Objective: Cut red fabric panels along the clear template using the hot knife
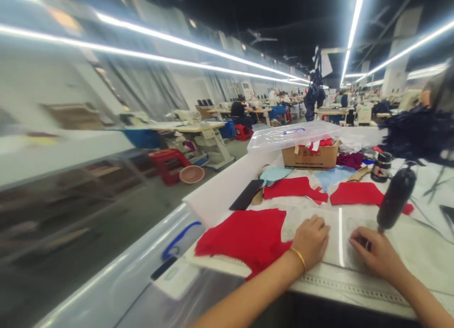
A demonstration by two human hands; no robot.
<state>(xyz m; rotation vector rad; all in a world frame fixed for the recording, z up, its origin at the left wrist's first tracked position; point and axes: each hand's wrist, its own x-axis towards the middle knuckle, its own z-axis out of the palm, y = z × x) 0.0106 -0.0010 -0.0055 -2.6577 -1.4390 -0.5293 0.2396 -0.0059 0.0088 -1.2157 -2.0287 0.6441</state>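
My left hand (312, 243), with a yellow band at the wrist, rests on the pale work table, its fingers curled and close together. Whatever it may hold is hidden. Just left of it lies a large red fabric piece (244, 236), which hangs over the table's front edge. My right hand (376, 254) is bent inward with thumb and fingers drawn together; I cannot make out anything in them. Between the hands is a smooth pale panel (329, 233) with a bright strip across it. A black, bottle-shaped object (396, 198) rises right behind my right hand.
Two more red pieces (296, 187) (356, 194) lie farther back. Behind them stands a cardboard box (310, 157) under a clear plastic lid (291, 134). A dark jar (381, 167) and dark fabric (414, 132) are at right. A clear bin (117, 271) is at left.
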